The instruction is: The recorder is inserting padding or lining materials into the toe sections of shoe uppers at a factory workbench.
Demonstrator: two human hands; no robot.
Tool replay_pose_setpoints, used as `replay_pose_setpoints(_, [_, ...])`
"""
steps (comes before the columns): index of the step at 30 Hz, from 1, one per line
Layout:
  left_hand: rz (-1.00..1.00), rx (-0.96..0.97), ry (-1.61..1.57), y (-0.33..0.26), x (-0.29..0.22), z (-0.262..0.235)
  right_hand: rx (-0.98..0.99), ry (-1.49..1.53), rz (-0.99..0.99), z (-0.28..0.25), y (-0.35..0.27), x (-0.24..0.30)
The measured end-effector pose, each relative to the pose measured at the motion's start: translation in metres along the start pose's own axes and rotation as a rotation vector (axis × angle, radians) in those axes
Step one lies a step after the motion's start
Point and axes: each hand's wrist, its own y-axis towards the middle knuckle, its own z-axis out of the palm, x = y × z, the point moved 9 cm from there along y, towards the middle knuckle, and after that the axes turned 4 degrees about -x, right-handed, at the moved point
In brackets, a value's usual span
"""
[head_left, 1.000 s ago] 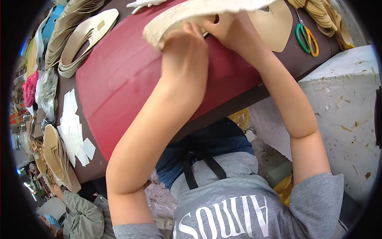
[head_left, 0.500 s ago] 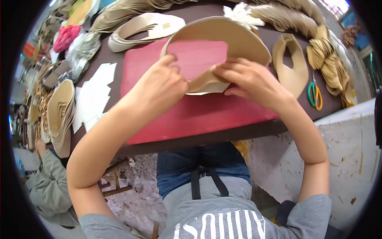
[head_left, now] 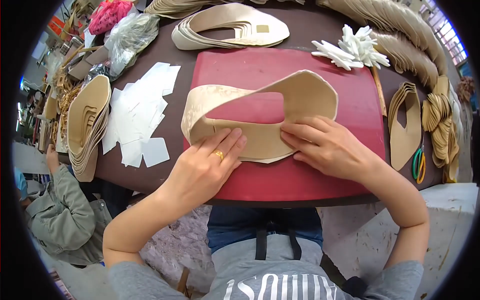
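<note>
As the loop (head_left: pixel 260 141) stretches left to right ahead, the right hand (head_left: pixel 331 148) pinches its near wall; the left hand (head_left: pixel 202 161) lays fingers there, farther left, thumb's hold unclear.

Part of the tan band (head_left: pixel 262 137) hidden from me under the left hand (head_left: pixel 202 162) — another bit under the right hand (head_left: pixel 327 147), layered tan stack (head_left: pixel 177 7) sliced by the top edge, co-worker (head_left: pixel 65 217) cropped at lower left, far-left clutter (head_left: pixel 65 107) too small for me to name
</note>
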Motion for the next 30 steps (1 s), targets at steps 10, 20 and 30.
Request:
replay_pose_setpoints(10, [0.018, -0.035, 0.248, -0.020, 0.026, -0.026, -0.160, 0.221, 0.086, 0.006, 0.026, 0.033])
replay_pose_setpoints(20, [0.210, -0.373, 0.208, -0.031, 0.027, -0.037, -0.183, 0.501, 0.123, 0.020, 0.079, -0.006])
replay_pose_setpoints(30, [0.195, -0.405, 0.338, -0.038, 0.021, -0.036, -0.180, 0.371, 0.130, 0.018, 0.081, 0.005])
